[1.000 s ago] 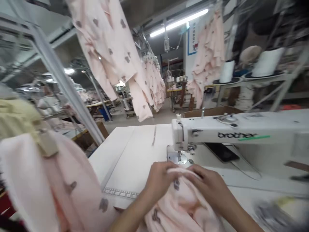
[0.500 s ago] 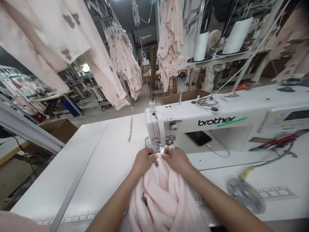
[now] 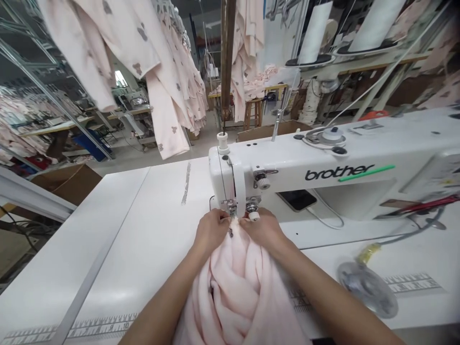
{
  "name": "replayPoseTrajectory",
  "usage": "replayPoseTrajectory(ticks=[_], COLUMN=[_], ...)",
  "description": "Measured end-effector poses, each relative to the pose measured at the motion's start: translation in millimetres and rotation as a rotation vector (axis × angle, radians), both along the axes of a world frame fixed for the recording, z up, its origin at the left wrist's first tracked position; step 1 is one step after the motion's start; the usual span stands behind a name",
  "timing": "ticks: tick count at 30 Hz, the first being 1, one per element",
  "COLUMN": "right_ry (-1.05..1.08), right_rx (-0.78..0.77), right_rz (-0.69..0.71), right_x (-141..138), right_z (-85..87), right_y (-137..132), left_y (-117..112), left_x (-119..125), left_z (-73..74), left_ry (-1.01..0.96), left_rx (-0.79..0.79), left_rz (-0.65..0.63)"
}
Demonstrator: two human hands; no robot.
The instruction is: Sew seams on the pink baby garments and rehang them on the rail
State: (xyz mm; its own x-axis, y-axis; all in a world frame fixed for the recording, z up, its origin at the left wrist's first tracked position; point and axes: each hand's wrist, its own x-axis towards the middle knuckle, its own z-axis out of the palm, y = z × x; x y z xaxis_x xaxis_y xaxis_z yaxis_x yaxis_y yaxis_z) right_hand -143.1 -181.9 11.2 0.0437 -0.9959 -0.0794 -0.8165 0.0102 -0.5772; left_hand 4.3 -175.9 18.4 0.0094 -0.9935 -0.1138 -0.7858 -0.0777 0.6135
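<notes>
A pale pink fabric piece with small dark motifs hangs in folds from the needle area of a white sewing machine down toward me. My left hand pinches its upper edge just left of the presser foot. On the other side, my right hand grips the same edge, its fingers partly hidden beneath the tension knob. The fabric's top lies between both hands, close against the foot. Whether the needle is in the cloth is too small to tell.
A phone with a white cable lies under the machine arm. A clear round object sits on the white table at right, near a printed ruler strip. Pink garments hang beyond; thread cones stand behind the machine.
The camera view has shifted, so the machine's arm and the background sit differently. Both hands still hold the fabric at the presser foot.
</notes>
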Motion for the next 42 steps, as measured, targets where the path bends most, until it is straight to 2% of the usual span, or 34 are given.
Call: replayPoseTrajectory(ticks=[17, 31, 42], right_ry=[0.054, 0.122, 0.132], right_rx=[-0.119, -0.224, -0.221], right_rz=[-0.014, -0.034, -0.018], right_x=[0, 6, 7], right_z=[-5.4, -11.5, -14.0], right_y=[1, 2, -2], left_y=[-10, -9, -14], left_x=[6, 1, 0], left_z=[-5.7, -5.5, -8.5], left_ry=[0.038, -0.018, -0.060], left_rx=[-0.051, -0.097, -0.144], left_rz=[-0.022, 0.026, 0.030])
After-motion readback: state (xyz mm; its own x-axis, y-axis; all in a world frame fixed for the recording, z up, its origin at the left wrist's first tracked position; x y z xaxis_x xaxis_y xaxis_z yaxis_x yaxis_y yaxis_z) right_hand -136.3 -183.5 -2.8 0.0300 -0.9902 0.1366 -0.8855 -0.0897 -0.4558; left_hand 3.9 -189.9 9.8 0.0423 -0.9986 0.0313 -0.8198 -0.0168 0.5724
